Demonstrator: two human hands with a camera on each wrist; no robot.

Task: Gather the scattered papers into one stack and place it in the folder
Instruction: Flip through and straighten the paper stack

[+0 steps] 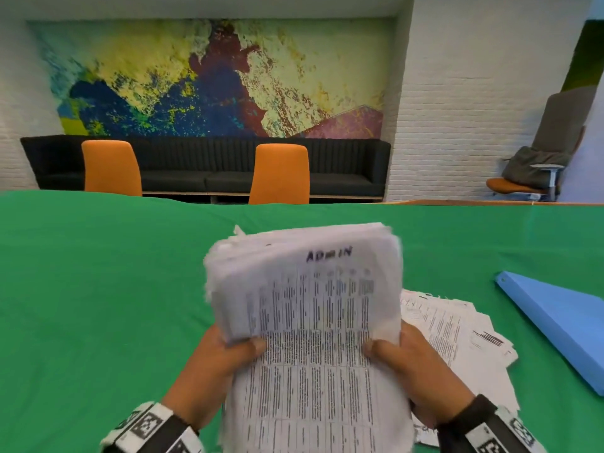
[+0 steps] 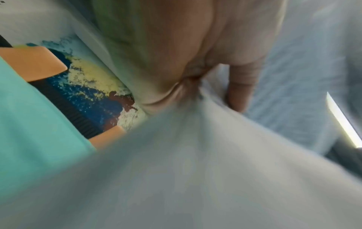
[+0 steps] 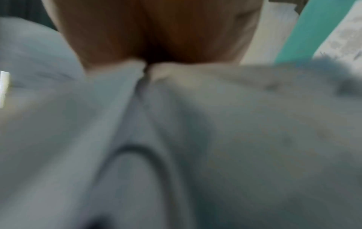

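Both my hands grip the paper stack (image 1: 307, 322) upright above the bench (image 1: 98, 289): left hand (image 1: 209, 364), right hand (image 1: 415, 367); loose papers (image 1: 457, 325) and blue folder (image 1: 562, 322) lie right

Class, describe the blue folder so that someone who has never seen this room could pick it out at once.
Start at the table covered by a green cloth in the foreground. Follow it to the right edge of the head view, past the loose white printed papers lying there. The flat light-blue folder lies closed beside them, the only blue thing on the cloth.
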